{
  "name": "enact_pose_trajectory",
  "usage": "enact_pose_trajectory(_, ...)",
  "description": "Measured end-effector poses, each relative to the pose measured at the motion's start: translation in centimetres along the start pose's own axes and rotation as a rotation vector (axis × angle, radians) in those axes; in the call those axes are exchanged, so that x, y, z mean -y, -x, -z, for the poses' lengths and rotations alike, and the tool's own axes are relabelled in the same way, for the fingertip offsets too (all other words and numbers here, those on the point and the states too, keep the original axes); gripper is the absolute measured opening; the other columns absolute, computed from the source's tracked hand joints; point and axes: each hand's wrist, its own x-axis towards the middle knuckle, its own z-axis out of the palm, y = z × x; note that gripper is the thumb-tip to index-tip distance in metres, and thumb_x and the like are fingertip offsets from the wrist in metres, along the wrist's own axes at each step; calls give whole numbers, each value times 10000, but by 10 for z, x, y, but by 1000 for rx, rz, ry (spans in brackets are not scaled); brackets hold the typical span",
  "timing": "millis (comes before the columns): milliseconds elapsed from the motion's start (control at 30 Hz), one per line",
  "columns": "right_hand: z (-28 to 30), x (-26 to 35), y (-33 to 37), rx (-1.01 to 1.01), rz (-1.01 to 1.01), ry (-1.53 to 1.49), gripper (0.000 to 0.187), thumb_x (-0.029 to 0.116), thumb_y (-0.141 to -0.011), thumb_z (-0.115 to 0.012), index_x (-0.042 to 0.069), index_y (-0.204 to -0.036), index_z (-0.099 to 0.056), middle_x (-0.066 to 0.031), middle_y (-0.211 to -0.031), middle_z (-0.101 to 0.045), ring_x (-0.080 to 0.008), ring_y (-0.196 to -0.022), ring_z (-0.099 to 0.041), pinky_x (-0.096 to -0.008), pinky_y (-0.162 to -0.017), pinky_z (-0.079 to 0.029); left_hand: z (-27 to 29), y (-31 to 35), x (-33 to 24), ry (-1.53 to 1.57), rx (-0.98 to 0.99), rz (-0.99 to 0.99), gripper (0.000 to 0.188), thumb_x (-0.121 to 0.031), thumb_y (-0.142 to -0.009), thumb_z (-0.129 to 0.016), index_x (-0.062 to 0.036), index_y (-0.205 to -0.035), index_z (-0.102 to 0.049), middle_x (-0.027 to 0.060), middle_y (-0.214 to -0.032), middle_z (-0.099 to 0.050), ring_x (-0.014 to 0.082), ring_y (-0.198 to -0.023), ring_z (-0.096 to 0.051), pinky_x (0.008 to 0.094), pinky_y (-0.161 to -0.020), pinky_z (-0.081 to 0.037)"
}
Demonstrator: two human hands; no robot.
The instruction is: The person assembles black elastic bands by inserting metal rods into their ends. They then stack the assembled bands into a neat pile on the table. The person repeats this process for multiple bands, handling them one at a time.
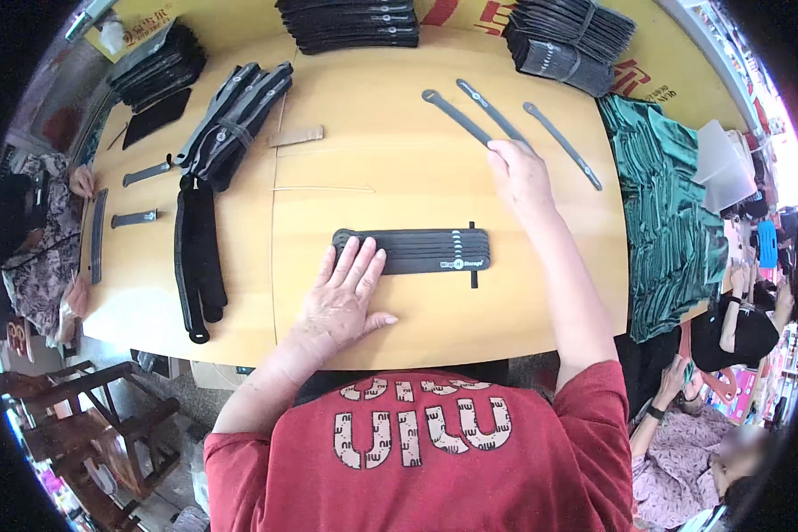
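My left hand (pixel 341 297) lies open, its fingertips resting on the left end of a row of overlapping dark grey straps (pixel 421 251). A narrow black strip (pixel 473 280) passes under that row near its right end and sticks out at both sides. Farther off, my right hand (pixel 523 182) is closed at the near end of a loose dark grey strap (pixel 452 115). A second loose strap (pixel 488 106) runs down to the same fingers, which hide its near end. To their right lies a third strap (pixel 563 146), apart from the hand.
Bundled straps (pixel 230 133) and long black strips (pixel 199 257) lie to the left. Stacks of dark straps (pixel 350 27) line the back, with another tied stack (pixel 567 49) beside them. Green fabric pieces (pixel 669 213) cover the right edge. Another person's hand (pixel 82 182) is at the left edge.
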Motion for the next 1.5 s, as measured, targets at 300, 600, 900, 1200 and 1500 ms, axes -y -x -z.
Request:
enact_pose_trajectory(300,-29,18,-61,449,-370,0,254,110,-733,-503,-18,-952,-523,-193,-834,-580,-311,-823,-560,-375,-736,-431,-3,0,1,50,2,9,861,-616,-700,-460,-37,-1303,-253,136,-1371,-211,296,-1281,-148,440,-1041,-100)
enact_pose_trajectory(600,50,74,27,867,-348,-740,130,104,-794,-513,12,-877,-553,-31,-653,-533,-93,-590,-506,-242,-526,-408,4,26,20,1194,-448,431,369,-205,-858,-491,-6,-1165,-446,119,-1071,-534,203,-928,-524,297,-787,-439)
enact_pose_trajectory(900,35,100,84,889,-29,-562,161,161,-764,-539,34,-863,-558,-148,-719,-568,-301,-658,-547,-351,-578,-423,20,40,-1,1698,-19,626,166,-154,-850,-509,-3,-868,-576,39,-733,-603,92,-576,-562,216,-508,-470)
enact_pose_trajectory(1200,26,67,88,719,-129,-482,135,112,-747,-564,9,-831,-581,-40,-588,-536,-106,-514,-507,-252,-488,-406,14,24,17,767,-264,614,168,-199,-761,-562,-32,-741,-570,135,-646,-584,297,-615,-577,356,-565,-453)
enact_pose_trajectory(1500,16,68,81,753,-283,-396,159,157,-733,-568,15,-806,-577,-132,-689,-593,-238,-634,-576,-321,-575,-433,6,13,28,627,-281,563,176,-205,-759,-564,-34,-719,-561,138,-645,-587,291,-611,-580,357,-561,-455)
